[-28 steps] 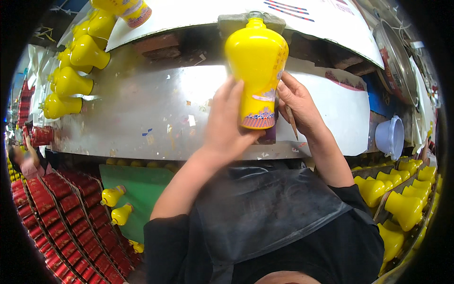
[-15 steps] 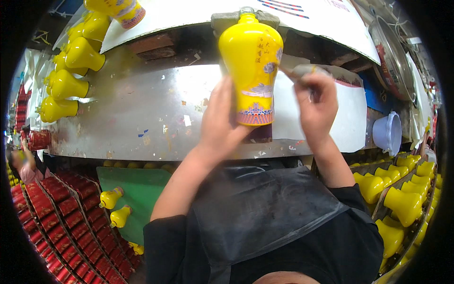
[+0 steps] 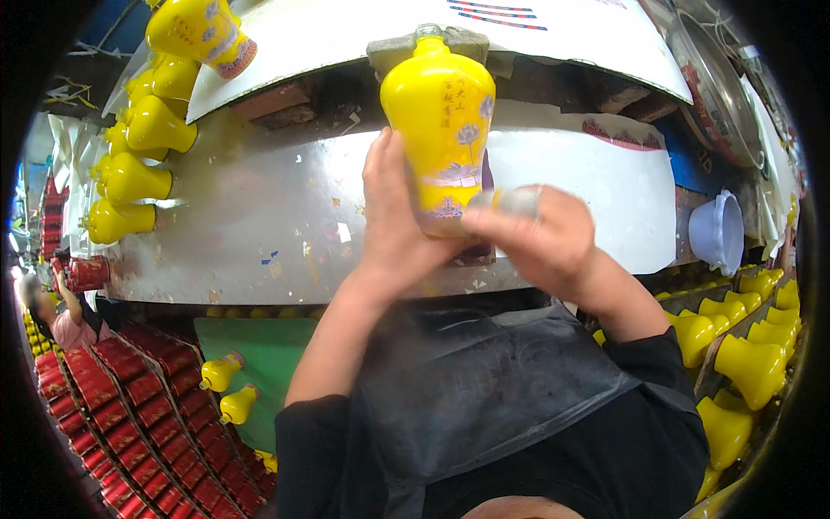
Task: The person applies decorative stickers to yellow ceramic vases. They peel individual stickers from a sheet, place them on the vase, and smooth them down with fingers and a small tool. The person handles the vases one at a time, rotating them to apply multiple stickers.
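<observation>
A yellow glass bottle (image 3: pixel 437 104), with lilac flowers, dark lettering and a patterned band near its base, lies neck away from me, its neck end against a greyish cloth-like pad (image 3: pixel 467 45). My left hand (image 3: pixel 389 203) is closed on its lower left side, the thumb under the base. My right hand (image 3: pixel 545 233) is at the lower right of the bottle, over its patterned band, and blurred by motion. Its fingers are bent together around something greyish (image 3: pixel 517 203) too smeared to make out. The hand hides part of the bottle's base.
Metal worktop (image 3: pixel 233 216) bears paper scraps. A white sheet (image 3: pixel 596 190) lies right of the bottle; a raised white board (image 3: pixel 363 30) holds thin patterned strips. Yellow bottles (image 3: pixel 134 177) line the left. A pale basin (image 3: pixel 716 232) and racked bottles (image 3: pixel 752 368) are right; another person (image 3: pixel 65 320) is far left.
My right hand has moved down and left, from beside the bottle's middle to its base. The left hand stays on the bottle. The whole view has shifted slightly.
</observation>
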`<state>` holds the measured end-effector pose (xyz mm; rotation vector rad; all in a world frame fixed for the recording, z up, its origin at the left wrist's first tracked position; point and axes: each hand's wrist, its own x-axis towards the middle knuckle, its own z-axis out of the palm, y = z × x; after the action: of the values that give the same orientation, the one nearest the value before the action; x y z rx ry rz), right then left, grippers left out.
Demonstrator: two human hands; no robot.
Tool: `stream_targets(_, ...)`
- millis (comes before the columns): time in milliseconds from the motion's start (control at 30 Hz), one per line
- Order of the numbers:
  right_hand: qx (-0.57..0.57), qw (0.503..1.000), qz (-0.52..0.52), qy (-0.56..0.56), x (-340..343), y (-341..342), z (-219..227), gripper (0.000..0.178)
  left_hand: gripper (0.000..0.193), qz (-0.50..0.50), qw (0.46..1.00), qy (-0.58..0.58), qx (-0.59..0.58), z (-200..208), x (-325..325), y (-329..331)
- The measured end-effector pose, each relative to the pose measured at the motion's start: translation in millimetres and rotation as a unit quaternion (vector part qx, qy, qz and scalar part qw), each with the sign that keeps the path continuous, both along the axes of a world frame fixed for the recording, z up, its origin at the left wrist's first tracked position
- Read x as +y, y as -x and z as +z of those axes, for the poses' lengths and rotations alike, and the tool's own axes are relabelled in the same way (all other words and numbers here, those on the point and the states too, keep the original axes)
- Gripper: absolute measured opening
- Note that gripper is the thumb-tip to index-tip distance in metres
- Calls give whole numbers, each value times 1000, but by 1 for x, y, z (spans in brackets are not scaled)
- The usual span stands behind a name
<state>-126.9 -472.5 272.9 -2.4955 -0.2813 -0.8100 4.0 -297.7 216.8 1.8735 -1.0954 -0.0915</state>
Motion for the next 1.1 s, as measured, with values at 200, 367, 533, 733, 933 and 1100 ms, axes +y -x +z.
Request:
stream_targets(200,37,915,-139,-378,-26,-3,0,20,100,53,980,9,191,11,-21,-8)
stream_targets(367,149,826,-160,-520,-39,-7,-10,23,61,-13,885,152,441,21,-36,-14)
stream_targets(533,279,861,-110,-412,-25,-6,-24,47,55,-32,805,203,556,20,-41,-22)
stream_targets(733,278,862,-90,-414,-6,-10,-35,73,72,-73,863,184,465,18,-38,-19)
stream_targets(933,309,848,-86,-422,-8,-12,-26,79,86,-66,900,161,399,12,-33,-13)
stream_targets(1100,259,849,-93,-451,-2,-15,-36,78,94,-88,898,146,406,13,-28,-13)
